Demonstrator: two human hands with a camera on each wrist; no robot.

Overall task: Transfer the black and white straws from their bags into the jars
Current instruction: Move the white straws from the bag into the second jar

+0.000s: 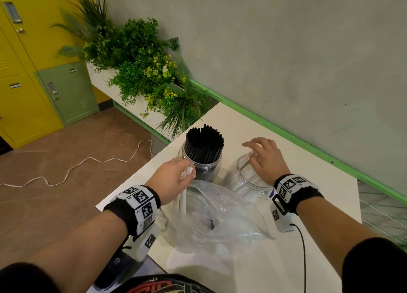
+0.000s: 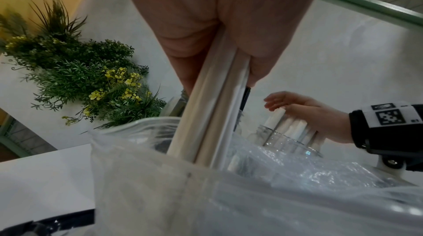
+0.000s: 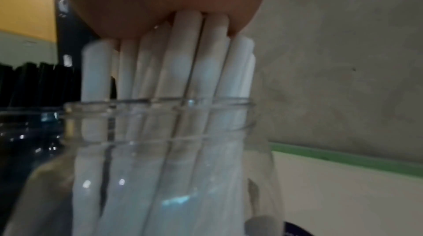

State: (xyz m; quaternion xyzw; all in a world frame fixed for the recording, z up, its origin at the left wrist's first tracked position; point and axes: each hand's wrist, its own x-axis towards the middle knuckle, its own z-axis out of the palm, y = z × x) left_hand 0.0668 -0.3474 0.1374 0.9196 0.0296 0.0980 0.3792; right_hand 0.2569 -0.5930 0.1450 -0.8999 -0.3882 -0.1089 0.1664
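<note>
"What were your hands doing at that moment?"

"My left hand (image 1: 174, 178) was curled round a small bunch of white straws (image 2: 213, 113), their lower ends down inside the clear plastic bag (image 1: 220, 215) that lay crumpled on the white table (image 1: 319, 204) in front of me. My right hand (image 1: 264, 158) was flat, fingers spread and relaxed, the palm resting on the tops of the white straws in the clear jar (image 3: 160, 149); it gripped nothing."

"And the black ones?"

"The black straws (image 1: 203, 142) stood packed upright in the other jar (image 1: 204, 167), just to the left of the white-straw jar and beyond the bag. One thin dark thing lay in the bag (image 1: 211, 223); the plastic blurred it, so I think it was a black straw, but I couldn't say for certain."

"Anything else nearby?"

"A planter of greenery (image 1: 141, 72) past the table's far corner, and yellow lockers (image 1: 26, 50) off to the left."
</note>
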